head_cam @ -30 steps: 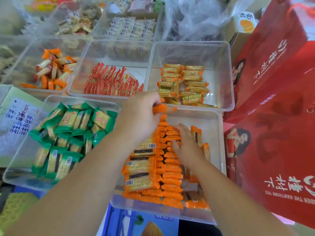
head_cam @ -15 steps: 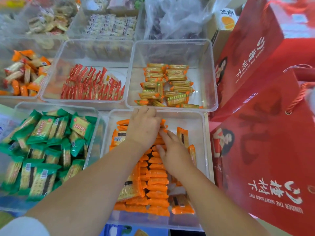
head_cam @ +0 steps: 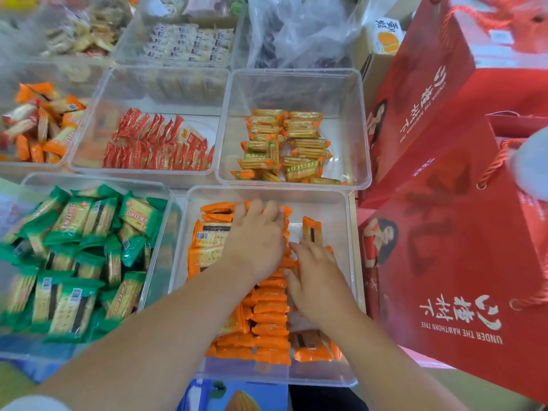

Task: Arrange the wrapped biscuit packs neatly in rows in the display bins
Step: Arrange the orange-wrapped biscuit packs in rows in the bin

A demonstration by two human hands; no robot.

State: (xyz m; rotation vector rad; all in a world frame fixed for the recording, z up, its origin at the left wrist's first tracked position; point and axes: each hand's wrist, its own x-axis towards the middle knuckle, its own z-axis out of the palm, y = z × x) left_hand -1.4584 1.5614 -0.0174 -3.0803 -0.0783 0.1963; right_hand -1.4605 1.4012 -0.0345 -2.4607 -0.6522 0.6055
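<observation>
A clear display bin (head_cam: 341,203) in front of me holds orange wrapped biscuit packs (head_cam: 271,321) standing on edge in a row down its middle. More orange packs lie flat at the left (head_cam: 210,235), and one stands at the right (head_cam: 312,231). My left hand (head_cam: 258,241) is at the far end of the row, its fingers curled over the last pack there. My right hand (head_cam: 318,283) rests on the right side of the row with fingers nearly straight. Both hands hide part of the row.
Green packs (head_cam: 74,262) fill the bin to the left. Behind are bins of red packs (head_cam: 157,143), small yellow-orange packs (head_cam: 284,146) and mixed orange packs (head_cam: 41,123). Red gift bags (head_cam: 459,262) stand close on the right. A crumpled plastic bag (head_cam: 296,31) lies at the back.
My left hand carried an orange pack from above the bin down to the far end of the row. My right hand stayed on the row. The view shifted right.
</observation>
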